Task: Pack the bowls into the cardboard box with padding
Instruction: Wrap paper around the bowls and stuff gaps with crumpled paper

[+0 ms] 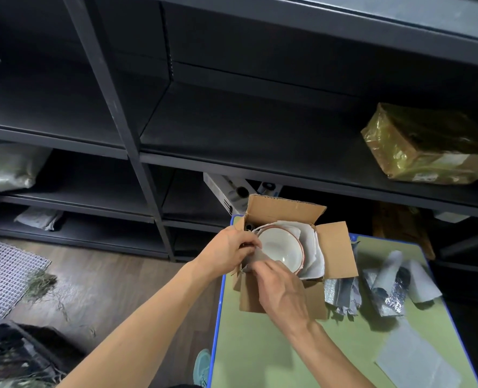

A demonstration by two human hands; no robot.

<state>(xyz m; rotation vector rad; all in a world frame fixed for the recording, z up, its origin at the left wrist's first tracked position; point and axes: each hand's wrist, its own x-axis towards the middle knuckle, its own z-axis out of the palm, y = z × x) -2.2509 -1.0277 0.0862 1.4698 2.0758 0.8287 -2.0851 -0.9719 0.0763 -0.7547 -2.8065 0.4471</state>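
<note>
– So which step is this?

– Padding the side, I'd say. The box point(336, 247) stands open at the far-left corner of the table point(260, 354), and a bowl point(281, 246) already sits in it, mouth up, on white padding point(313, 247). Both hands are on one grey sheet point(257, 257) at the box's left wall, just beside the bowl's rim.

– Holding it how?

– The left hand point(229, 247) pinches the top of the sheet, fingers curled tight. The right hand point(284, 295) grips its lower end, at the near wall.

– And next?

– My guess is that the sheet has to go down between bowl and wall. That calls for a gentle push, with nothing knocking the rim.

– More bowls underneath?

– Can't tell. There seems to be a second rim line behind this one, but the padding covers the rest. The right hand's fingertips are hidden by its own back, and it blocks the box's near wall. Something dark point(250, 227) sits in the box's far-left corner, but I can't make it out.

– Any padding left?

– Crumpled spare padding point(386, 287) near the far-right corner, and a flat piece point(417, 362) by the right edge, cut off at the bottom.
</note>
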